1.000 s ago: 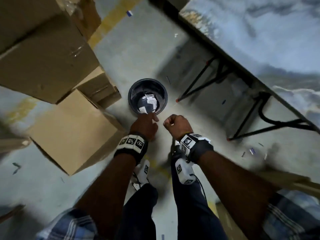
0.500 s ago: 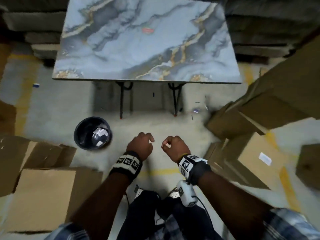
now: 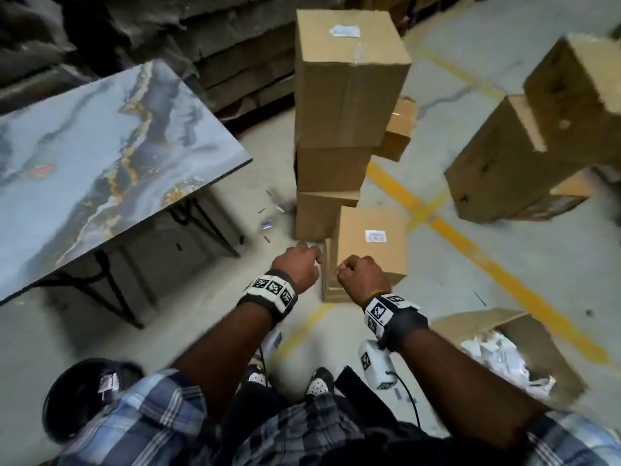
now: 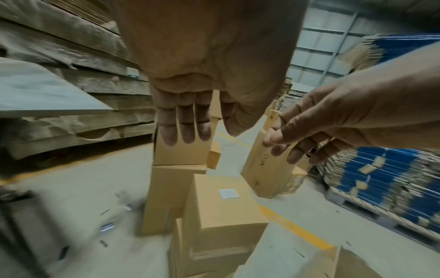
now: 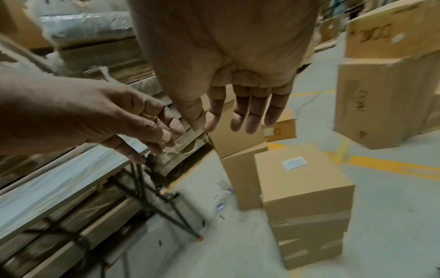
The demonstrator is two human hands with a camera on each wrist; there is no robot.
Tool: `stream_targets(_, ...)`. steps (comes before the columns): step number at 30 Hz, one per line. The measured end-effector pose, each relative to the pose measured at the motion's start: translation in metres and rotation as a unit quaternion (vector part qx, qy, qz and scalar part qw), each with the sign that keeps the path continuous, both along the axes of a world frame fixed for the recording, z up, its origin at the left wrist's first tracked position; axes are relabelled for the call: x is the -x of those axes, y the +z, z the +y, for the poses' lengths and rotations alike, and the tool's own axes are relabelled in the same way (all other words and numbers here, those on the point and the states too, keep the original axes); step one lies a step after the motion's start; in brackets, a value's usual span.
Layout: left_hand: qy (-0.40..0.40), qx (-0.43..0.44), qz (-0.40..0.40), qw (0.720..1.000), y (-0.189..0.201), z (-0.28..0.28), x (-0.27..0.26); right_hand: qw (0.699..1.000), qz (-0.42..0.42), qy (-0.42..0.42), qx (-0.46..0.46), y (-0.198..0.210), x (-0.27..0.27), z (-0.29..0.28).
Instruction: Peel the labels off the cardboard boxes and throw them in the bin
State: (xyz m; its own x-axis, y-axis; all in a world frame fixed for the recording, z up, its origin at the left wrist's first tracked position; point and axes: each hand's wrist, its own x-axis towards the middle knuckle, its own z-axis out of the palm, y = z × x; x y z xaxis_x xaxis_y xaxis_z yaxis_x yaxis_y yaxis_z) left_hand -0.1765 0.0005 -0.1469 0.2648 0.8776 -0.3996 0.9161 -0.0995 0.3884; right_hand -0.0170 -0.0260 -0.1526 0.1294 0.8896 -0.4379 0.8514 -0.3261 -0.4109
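My left hand (image 3: 297, 267) and right hand (image 3: 360, 275) hang side by side in front of me, fingers relaxed and holding nothing. Just beyond them a small cardboard box (image 3: 371, 260) stands on the floor with a white label (image 3: 375, 236) on its top face. The same label (image 4: 228, 193) shows in the left wrist view below my left fingers (image 4: 185, 129), and it (image 5: 294, 162) shows in the right wrist view below my right fingers (image 5: 252, 116). The black bin (image 3: 67, 408) sits on the floor at my lower left with a peeled label (image 3: 108, 381) inside.
A tall stack of boxes (image 3: 349, 82) rises behind the small box, with torn label remains (image 3: 344, 30) on top. A marble-topped folding table (image 3: 100, 146) stands left. More boxes (image 3: 537, 139) stand right. An open box of crumpled paper (image 3: 504, 358) lies near my right arm.
I have turned right, away from the bin, which went from straight ahead to my lower left. Both hands stay empty and now hover near the labelled small box.
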Motion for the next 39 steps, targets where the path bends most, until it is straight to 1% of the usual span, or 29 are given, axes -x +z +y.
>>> stream_targets(3,-0.044,-0.006,-0.009,0.999,0.002,0.022,-0.048,0.999,-0.007,-0.052,-0.002,0.0,-0.042,0.004)
stream_targets(7,-0.084,0.007,0.002,0.996,-0.009,0.042,-0.091,0.994,-0.01,-0.108,0.01,-0.009,-0.081,0.008)
stream_targets(12,-0.098,0.03,0.003,0.995,-0.038,0.079,-0.125,0.992,-0.01,-0.127,0.023,-0.036,-0.108,0.03)
stream_targets(17,-0.098,0.063,0.005,0.993,-0.093,0.129,-0.146,0.991,-0.023,-0.128,0.045,-0.083,-0.117,0.073)
stream_targets(19,-0.102,0.065,0.013,0.993,-0.122,0.153,-0.153,0.989,-0.027,-0.131,0.058,-0.109,-0.122,0.096)
stream_targets(23,-0.079,0.083,0.01,0.993,-0.186,0.198,-0.159,0.985,-0.036,-0.137,0.098,-0.166,-0.133,0.142)
stream_targets(27,-0.074,0.103,0.031,0.991,-0.243,0.227,-0.164,0.981,-0.049,-0.148,0.114,-0.219,-0.145,0.182)
stream_targets(31,-0.06,0.144,0.041,0.987,-0.288,0.238,-0.173,0.98,-0.069,-0.144,0.121,-0.27,-0.158,0.213)
stream_targets(34,-0.034,0.151,0.032,0.987,-0.316,0.238,-0.18,0.978,-0.09,-0.138,0.128,-0.305,-0.165,0.224)
stream_targets(37,0.021,0.157,0.005,0.987,-0.338,0.234,-0.182,0.974,-0.099,-0.151,0.14,-0.329,-0.172,0.23)
stream_targets(39,0.049,0.155,-0.027,0.986,-0.349,0.23,-0.183,0.974,-0.102,-0.159,0.123,-0.336,-0.18,0.229)
